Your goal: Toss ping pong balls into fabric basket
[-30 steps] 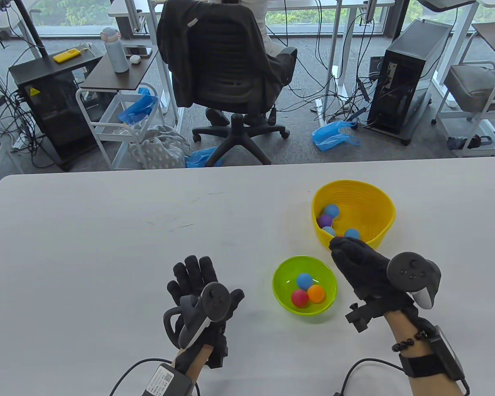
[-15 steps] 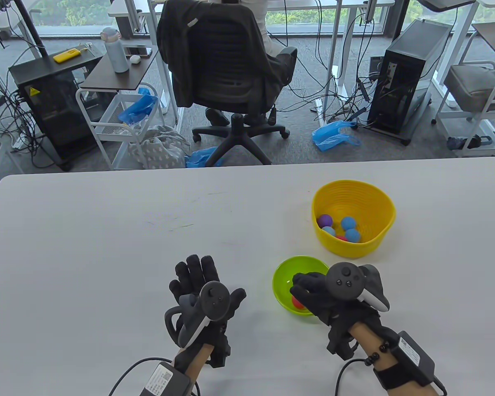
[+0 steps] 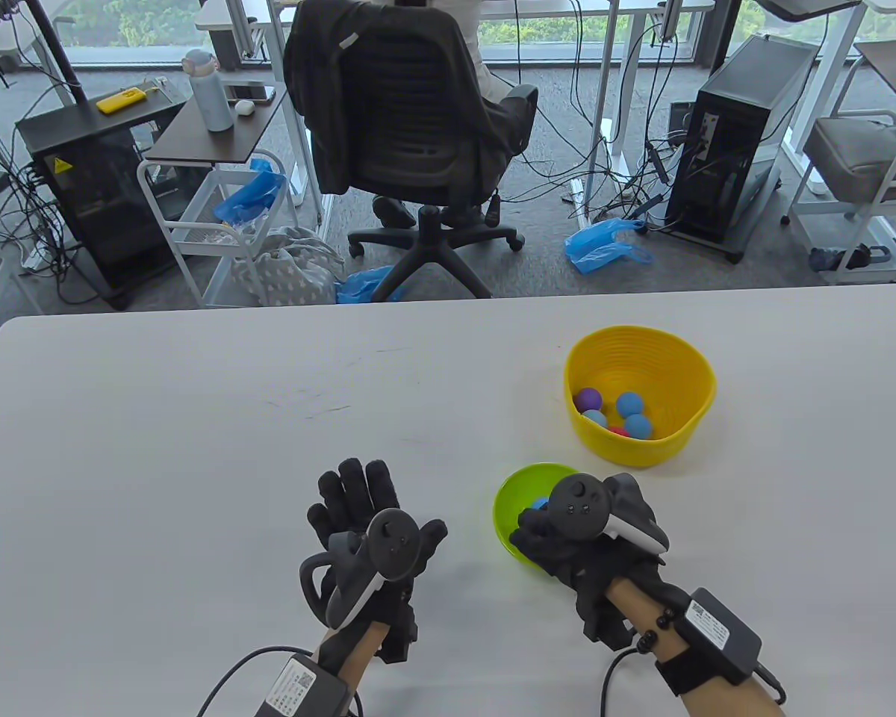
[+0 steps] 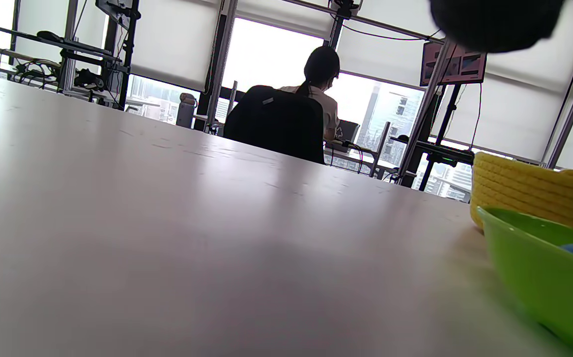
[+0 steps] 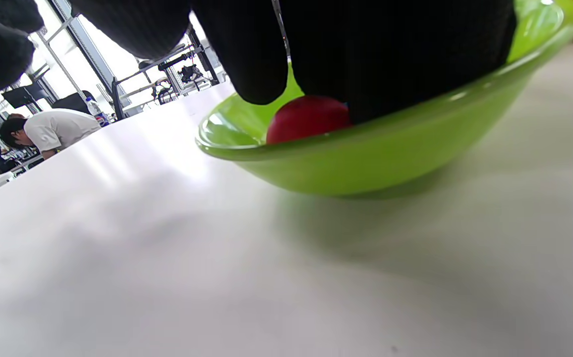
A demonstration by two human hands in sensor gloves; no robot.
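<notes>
The yellow woven basket point(image 3: 691, 370) stands at the right of the white table and holds several balls, among them a purple ball point(image 3: 588, 399) and a blue ball point(image 3: 630, 404). The green bowl point(image 3: 509, 497) sits in front of it. My right hand point(image 3: 537, 526) reaches down into the bowl and covers most of it; a blue ball point(image 3: 541, 503) peeks out beside the fingers. In the right wrist view my fingers point(image 5: 261, 59) hang over a red ball point(image 5: 309, 119) in the bowl point(image 5: 390, 153); a grip is not visible. My left hand point(image 3: 358, 500) rests flat on the table, fingers spread, empty.
The left wrist view shows the bowl's rim point(image 4: 529, 267) and the basket's wall point(image 4: 524, 178) at its right. A black office chair point(image 3: 411, 127) with a seated person is beyond the table's far edge.
My right hand has pulled back from the basket's front rim and dropped into the green bowl. The balls in the basket have settled. My left hand has stayed put.
</notes>
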